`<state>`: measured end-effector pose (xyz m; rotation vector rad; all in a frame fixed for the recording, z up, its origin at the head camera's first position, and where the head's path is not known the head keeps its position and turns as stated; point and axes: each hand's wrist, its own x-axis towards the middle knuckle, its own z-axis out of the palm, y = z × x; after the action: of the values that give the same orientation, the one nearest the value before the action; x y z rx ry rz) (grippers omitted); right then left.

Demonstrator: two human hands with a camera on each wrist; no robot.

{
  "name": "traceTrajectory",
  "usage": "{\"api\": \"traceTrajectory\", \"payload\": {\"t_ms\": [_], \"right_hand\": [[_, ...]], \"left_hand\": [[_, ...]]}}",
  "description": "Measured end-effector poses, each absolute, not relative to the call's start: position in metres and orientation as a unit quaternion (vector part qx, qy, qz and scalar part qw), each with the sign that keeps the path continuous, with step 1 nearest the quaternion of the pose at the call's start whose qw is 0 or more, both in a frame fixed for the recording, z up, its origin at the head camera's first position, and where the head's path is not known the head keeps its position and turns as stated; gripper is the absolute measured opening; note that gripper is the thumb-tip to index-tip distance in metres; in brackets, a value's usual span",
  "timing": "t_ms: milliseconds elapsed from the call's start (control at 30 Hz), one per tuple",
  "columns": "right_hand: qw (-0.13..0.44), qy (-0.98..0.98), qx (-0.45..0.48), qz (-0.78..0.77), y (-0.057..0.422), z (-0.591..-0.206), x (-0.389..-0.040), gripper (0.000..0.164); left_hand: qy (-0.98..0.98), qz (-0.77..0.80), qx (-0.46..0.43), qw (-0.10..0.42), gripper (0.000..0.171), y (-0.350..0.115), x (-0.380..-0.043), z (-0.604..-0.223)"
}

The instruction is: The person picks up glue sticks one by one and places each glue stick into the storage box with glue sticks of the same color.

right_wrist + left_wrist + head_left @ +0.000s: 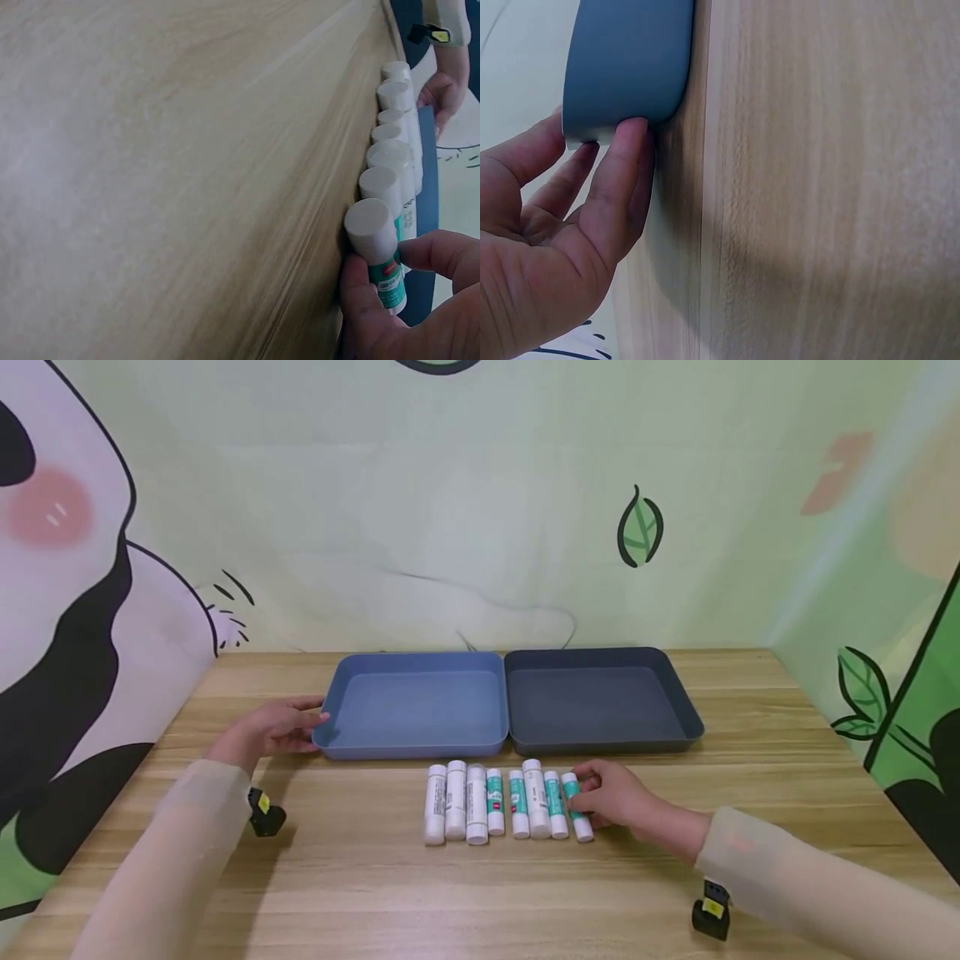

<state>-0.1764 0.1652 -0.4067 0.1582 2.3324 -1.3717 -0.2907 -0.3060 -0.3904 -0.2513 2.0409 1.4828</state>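
Observation:
A row of glue sticks (476, 806) lies on the table, some larger and white, others small with green labels. At the row's right end my right hand (611, 792) pinches a small green-labelled glue stick (386, 270) between thumb and fingers. It lies slightly tilted beside its neighbour. My left hand (281, 727) grips the left edge of a blue tray (412, 750), a digit over the rim and other fingers against the outer wall (630, 67). Part of the fingers is hidden behind that wall in the left wrist view.
A dark grey tray (607, 746) stands right beside the blue one, both behind the glue sticks. The wooden table (375, 902) runs back to a printed cloth backdrop (487, 527) with panda and leaf drawings.

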Motion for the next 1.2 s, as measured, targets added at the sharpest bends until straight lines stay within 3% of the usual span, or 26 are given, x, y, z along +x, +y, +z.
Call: {"api": "traceTrajectory", "payload": {"t_ms": [633,1200], "right_hand": [[0.250,0.819,0.064,-0.512,0.175,-0.394,-0.177,0.059],[0.261,0.807,0.000,-0.529,0.196,-0.338,-0.185,0.065]], "left_hand": [[0.753,0.573,-0.101,0.307,0.072,-0.308,-0.292,-0.394],[0.759,0.563,-0.108,0.308,0.072,-0.306,-0.290,-0.389]]}}
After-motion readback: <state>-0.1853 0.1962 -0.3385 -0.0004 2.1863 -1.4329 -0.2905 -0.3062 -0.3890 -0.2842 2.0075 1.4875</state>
